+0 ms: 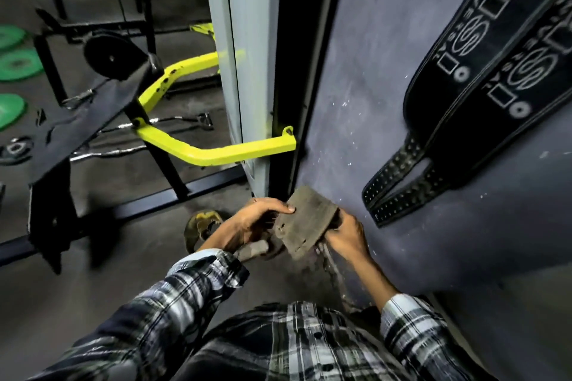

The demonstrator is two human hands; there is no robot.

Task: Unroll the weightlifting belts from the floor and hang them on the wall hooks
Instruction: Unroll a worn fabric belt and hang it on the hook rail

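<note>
The weightlifting belt, brown and worn, is gripped from both sides just above the floor at the foot of the wall. The left hand pinches its near edge; the right hand clasps the far side, with a strap trailing below. Up and right of the hands, two black belts already hang. This one looks partly unrolled, not yet hung; no hook is visible.

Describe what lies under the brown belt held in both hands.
Under the brown belt, a rolled belt sits on the floor, left. The left hand and right hand cover everything directly beneath.
</note>
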